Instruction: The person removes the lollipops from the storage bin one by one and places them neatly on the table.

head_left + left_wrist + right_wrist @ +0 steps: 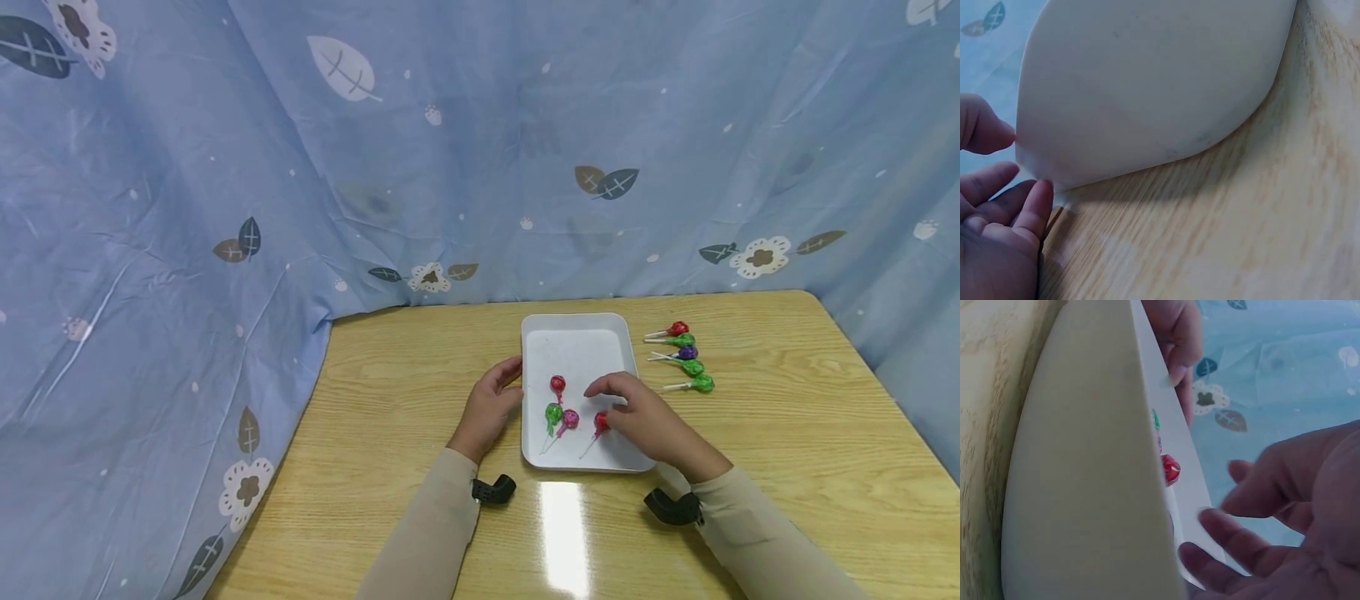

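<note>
A shallow white tray [577, 354] is set on the wooden worktop [405, 400], and four wrapped lollipops are contained in its nearer half. A red lollipop [557, 383] is placed farthest back; just in front of it, a green lollipop [553, 413] and a pink lollipop [570, 418] are laid side by side, and another red lollipop [601, 422] is seen at the right, its stick pointed toward the person. The tray's left side is touched by the left hand [487, 410], whose fingers are loosely bent and rested against the wall. The right hand [643, 419] is held over the tray's right part, close to the second red lollipop; its thumb and fingers are parted, and nothing is grasped. To the right of the tray, five more lollipops [686, 353] are lined up on the worktop: red, green, purple and two green, with their sticks turned toward the tray. Black devices [493, 489] are worn at both wrists, below beige sleeves [431, 525]. The background is covered by a blue curtain [480, 125] printed with leaves and flowers.
</note>
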Tool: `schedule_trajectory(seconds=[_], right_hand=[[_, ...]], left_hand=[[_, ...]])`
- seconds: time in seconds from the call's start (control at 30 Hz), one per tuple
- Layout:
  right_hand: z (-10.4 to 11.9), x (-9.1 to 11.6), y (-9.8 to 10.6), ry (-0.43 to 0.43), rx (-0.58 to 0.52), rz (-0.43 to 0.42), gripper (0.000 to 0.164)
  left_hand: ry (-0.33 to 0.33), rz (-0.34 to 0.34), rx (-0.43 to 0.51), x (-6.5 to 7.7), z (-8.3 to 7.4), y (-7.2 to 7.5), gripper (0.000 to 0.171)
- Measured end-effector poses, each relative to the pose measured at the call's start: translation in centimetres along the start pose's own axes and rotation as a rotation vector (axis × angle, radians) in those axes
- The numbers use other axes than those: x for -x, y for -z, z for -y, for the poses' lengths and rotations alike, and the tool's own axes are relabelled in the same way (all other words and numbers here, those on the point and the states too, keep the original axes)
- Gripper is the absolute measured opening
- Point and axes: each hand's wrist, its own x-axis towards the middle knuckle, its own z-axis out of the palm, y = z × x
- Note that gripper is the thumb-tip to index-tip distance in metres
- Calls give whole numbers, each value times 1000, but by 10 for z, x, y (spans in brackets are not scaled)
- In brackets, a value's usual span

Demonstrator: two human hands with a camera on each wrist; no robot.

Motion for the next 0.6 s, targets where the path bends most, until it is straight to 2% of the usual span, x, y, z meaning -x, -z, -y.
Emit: schedule_trajectory(seconds=[0.37, 0.6], right_hand=[[0, -2, -4, 6, 171, 168, 33], [0, -5, -8, 7, 183, 203, 31]], left_hand=[[3, 1, -2, 1, -1, 0, 58], [-7, -2, -2, 1, 0, 1, 57]])
